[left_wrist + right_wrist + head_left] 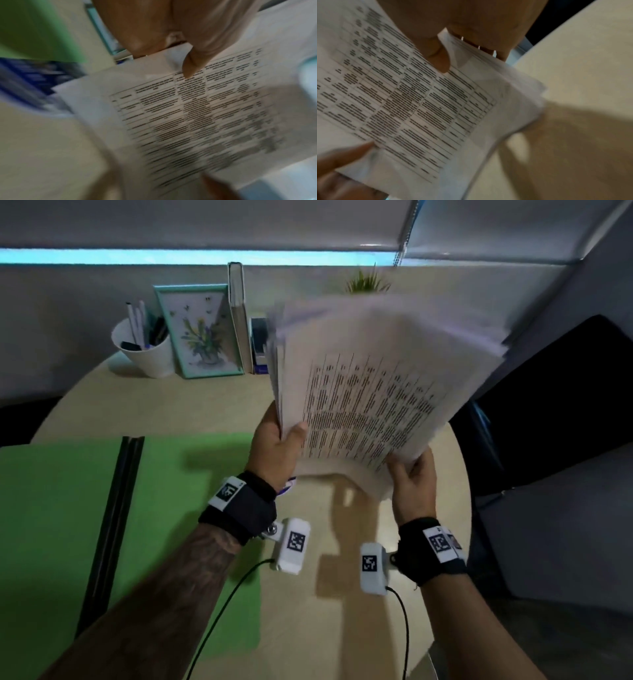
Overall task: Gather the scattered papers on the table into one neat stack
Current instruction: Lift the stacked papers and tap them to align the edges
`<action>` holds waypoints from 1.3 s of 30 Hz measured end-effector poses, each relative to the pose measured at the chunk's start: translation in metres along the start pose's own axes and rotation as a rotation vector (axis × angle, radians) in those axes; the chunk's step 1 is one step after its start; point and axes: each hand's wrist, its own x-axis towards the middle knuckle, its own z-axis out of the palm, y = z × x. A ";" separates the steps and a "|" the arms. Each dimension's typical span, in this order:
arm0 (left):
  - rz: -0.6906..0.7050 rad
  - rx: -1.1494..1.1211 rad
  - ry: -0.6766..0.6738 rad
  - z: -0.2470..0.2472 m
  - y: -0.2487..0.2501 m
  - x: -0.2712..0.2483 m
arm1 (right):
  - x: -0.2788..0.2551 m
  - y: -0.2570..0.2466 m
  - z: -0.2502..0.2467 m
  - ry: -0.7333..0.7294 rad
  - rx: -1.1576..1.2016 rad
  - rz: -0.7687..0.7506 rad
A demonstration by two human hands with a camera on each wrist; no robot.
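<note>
Left hand (277, 441) grips the papers (370, 392) at their left edge, thumb on top; right hand (412, 486) pinches the lower right corner. Bundle is held tilted, clear above the table (191, 405), edges fanned and uneven. Step judged: squaring up. Next: tap edges on the table, lay flat
</note>
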 end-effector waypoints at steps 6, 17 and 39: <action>-0.123 0.277 -0.061 0.005 -0.047 -0.010 | 0.004 0.016 0.003 0.014 -0.077 0.078; -0.167 0.272 -0.145 0.003 -0.039 0.010 | 0.016 0.007 -0.005 -0.110 -0.248 0.032; -0.810 0.139 -0.202 -0.205 -0.020 -0.106 | -0.119 -0.026 0.088 -0.522 -0.191 0.433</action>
